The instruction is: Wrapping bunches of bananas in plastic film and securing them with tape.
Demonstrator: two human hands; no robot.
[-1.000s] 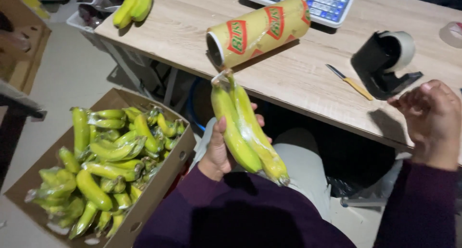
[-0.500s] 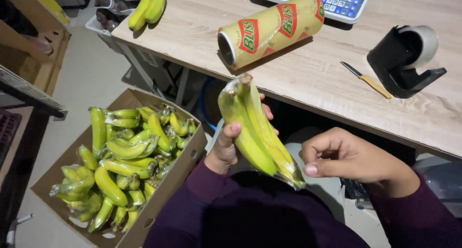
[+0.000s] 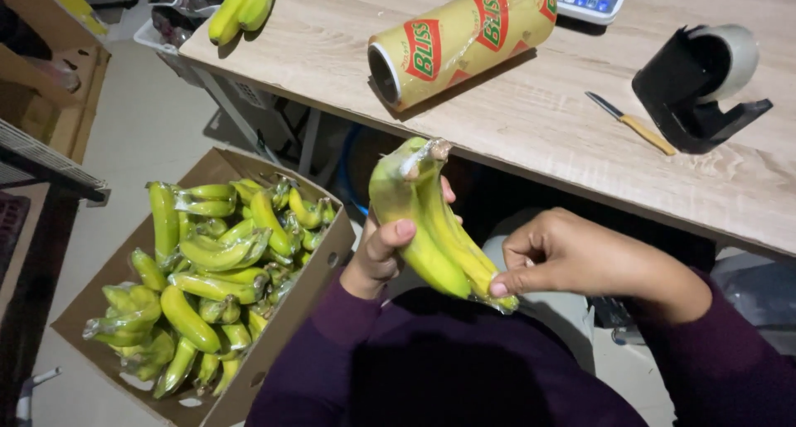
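A small bunch of bananas (image 3: 431, 228), yellow-green, smooth-skinned and wrapped in glossy clear film, is held up in front of the person's lap, just below the near edge of the pale wood-grain table (image 3: 531, 120). The left hand (image 3: 381, 249) grips the bunch from behind and below, its fingers curled around the curved fruit and the thumb pressed flat against the front. The right hand (image 3: 572, 257) meets the lower tips of the bananas, fingers folded together and the thumb and forefinger pinching the wrinkled film there. Both sleeves are a soft dark purple knit. To the left, on the floor, stands an open brown cardboard box (image 3: 274, 344) filled with more green bananas, many in shiny film that catches the light. On the table lies a cylindrical roll of cling film (image 3: 460, 37) in a yellow printed cover with red and green patches, its hollow core facing the viewer. Beside it to the right lie a slim knife with a yellow handle (image 3: 632, 123) and a black plastic tape dispenser (image 3: 692, 87) holding a roll of tape. An unwrapped bunch of yellow bananas (image 3: 240, 4) rests at the far left corner.
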